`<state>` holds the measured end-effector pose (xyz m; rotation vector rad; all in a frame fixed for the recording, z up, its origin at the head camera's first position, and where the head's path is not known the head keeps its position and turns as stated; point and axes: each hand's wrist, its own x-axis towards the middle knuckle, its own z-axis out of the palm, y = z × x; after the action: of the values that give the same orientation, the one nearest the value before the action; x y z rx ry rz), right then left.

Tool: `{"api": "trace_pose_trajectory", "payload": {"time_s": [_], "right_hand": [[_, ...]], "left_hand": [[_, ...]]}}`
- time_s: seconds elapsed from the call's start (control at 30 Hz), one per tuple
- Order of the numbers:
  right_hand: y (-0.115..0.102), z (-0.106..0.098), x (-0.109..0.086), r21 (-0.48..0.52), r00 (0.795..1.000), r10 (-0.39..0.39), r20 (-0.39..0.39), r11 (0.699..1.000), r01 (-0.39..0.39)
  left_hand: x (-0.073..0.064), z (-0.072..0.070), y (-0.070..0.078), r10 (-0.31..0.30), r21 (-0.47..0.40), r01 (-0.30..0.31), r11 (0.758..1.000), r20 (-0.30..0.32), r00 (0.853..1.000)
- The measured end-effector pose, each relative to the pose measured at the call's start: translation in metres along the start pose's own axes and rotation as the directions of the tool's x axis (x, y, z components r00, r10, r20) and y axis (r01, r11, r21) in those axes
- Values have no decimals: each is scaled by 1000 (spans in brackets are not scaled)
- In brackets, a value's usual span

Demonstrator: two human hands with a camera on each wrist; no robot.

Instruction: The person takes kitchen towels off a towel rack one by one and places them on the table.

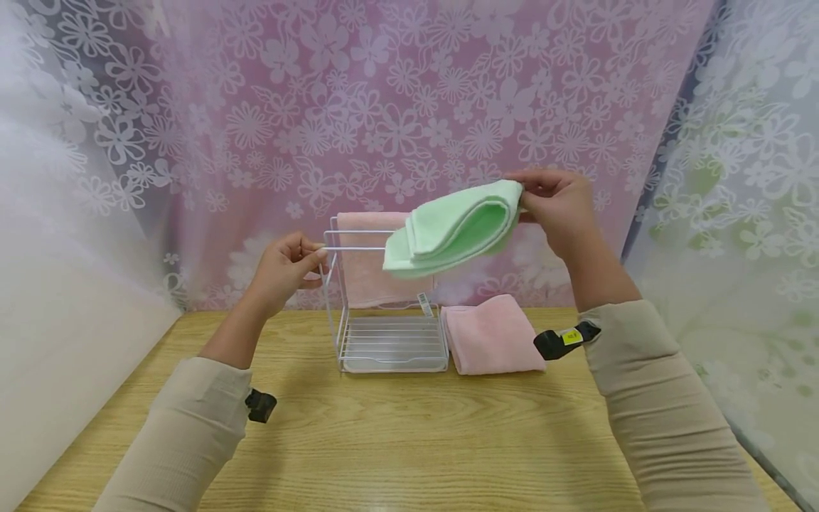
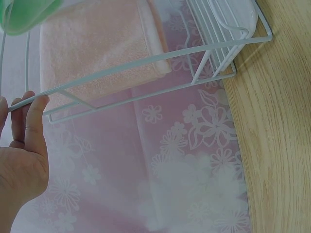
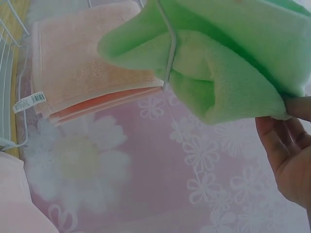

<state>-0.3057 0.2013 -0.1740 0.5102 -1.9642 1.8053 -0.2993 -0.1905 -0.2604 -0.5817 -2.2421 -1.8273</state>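
Slippage is my main worry here. My right hand [image 1: 558,206] is pinching the folded mint-green terry towel [image 1: 456,229] by one far edge, held up over the right end of the white wire towel rack [image 1: 390,334], so most of the cloth just droops toward the rail. In the right wrist view the rail already pokes into the folds, so I reckon the layers could snag and bunch up instead of draping flat. My left hand [image 1: 286,267] has its fingers curled on the rail's left end [image 2: 29,99]; the rack looks light, so a tug could tip it. It could also drag the pink towel hanging on the back rail [image 1: 371,267]. Another folded pink towel [image 1: 491,334] lies on the wooden table [image 1: 397,441], just right of the rack.
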Motion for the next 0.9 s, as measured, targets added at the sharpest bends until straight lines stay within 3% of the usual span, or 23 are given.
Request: {"api": "trace_pose_trajectory", "payload": {"time_s": [0.23, 0.43, 0.67, 0.9], "right_hand": [[0, -9, -1, 48, 997, 48, -66, 998, -45], [1, -15, -3, 212, 993, 14, -119, 977, 12], [-2, -16, -7, 371, 984, -27, -173, 924, 90], [-5, -21, -9, 506, 972, -77, -221, 843, 182]], "left_hand": [[0, 0, 0, -3, 3, 3, 1000, -2, 1000], [0, 1, 0, 1, 0, -1, 1000, -2, 1000], [0, 0, 0, -7, -10, 7, 1000, -6, 1000], [-1, 0, 0, 1, -19, -1, 1000, -3, 1000]]}}
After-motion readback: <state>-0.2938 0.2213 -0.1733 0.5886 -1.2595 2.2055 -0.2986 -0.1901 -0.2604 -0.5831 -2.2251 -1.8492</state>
